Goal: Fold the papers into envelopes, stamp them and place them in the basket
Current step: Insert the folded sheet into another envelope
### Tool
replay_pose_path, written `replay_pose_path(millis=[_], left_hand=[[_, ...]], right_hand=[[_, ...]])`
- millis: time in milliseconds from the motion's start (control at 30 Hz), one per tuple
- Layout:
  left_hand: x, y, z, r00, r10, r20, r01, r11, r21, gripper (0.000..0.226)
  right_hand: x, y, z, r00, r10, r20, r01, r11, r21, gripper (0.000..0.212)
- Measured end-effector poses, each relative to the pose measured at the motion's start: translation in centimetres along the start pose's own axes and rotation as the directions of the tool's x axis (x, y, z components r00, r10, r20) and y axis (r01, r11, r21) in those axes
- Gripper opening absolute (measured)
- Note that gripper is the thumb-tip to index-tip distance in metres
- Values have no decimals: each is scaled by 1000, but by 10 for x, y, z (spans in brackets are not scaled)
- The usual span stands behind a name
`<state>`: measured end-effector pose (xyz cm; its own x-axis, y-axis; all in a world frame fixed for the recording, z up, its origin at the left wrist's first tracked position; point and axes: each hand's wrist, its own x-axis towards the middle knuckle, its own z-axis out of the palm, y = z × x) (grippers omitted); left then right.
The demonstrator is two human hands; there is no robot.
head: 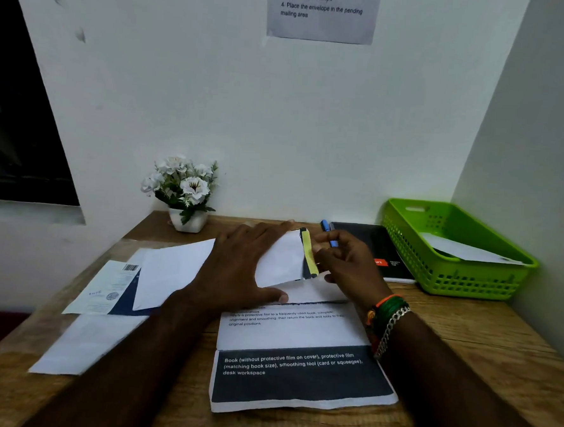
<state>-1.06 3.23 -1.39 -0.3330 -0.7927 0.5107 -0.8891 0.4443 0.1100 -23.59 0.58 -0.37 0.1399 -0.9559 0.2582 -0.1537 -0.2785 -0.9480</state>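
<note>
Both hands [290,266] fold paper [299,333] — basket [468,280], notebook [371,245] right.

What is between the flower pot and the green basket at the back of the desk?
In the head view, between the flower pot and the green basket lie a blue pen and a black notebook; both hands fold paper in front.

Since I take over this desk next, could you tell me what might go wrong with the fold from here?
The left hand lies flat on the printed sheet while the right hand lifts its corner flap; if the sheet slips, the crease may skew. The blue pen lies just behind the right hand and could be knocked.
</note>
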Motion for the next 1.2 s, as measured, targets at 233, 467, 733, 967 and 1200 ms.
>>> replay_pose_path(millis=[233, 467, 733, 967, 1200], left_hand=[[-2, -11, -4, 999, -37, -7, 37, 999, -8, 123], [-2, -13, -3, 999, -34, -13, 34, 999, -39, 126], [-1, -18, -1, 996, -55, -64, 56, 998, 10, 127], [2, -28, -3, 988, -113, -104, 120, 991, 64, 125], [3, -36, -7, 977, -140, -159, 153, 986, 72, 126]], right_hand=[[12, 25, -40, 960, -9, 281, 226, 620, -751, 49], [12, 21, -39, 960, 17, 279, 214, 598, -772, 58], [22, 16, -65, 988, -130, -79, 93, 930, -355, 9], [19, -2, -88, 906, -184, -381, 186, 982, -30, 14], [14, -4, -89, 929, -300, -216, 250, 940, -232, 5]])
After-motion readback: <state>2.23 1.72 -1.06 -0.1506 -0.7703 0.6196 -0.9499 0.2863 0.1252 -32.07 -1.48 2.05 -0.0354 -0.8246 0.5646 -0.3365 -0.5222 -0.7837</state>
